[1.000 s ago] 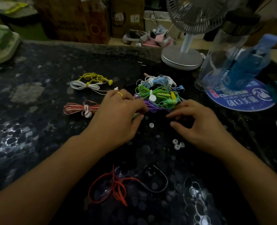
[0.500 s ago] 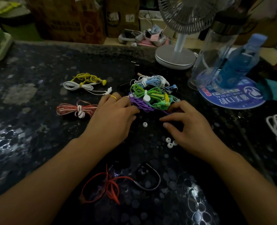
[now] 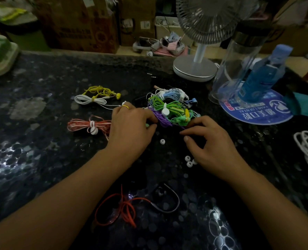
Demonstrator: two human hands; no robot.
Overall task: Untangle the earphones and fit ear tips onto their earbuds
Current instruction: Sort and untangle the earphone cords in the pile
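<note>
On dark speckled counter (image 3: 41,159) w/ fan (image 3: 196,69): both hands' grip unclear.

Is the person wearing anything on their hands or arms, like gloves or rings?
No gloves and no sleeves in view: both forearms are bare up to the picture's edge. The left hand wears one plain gold ring on a finger. The right hand wears nothing that shows, no ring, watch or bracelet.

Four loose ear tips (image 3: 162,141), two hands (image 3: 131,127).
</note>
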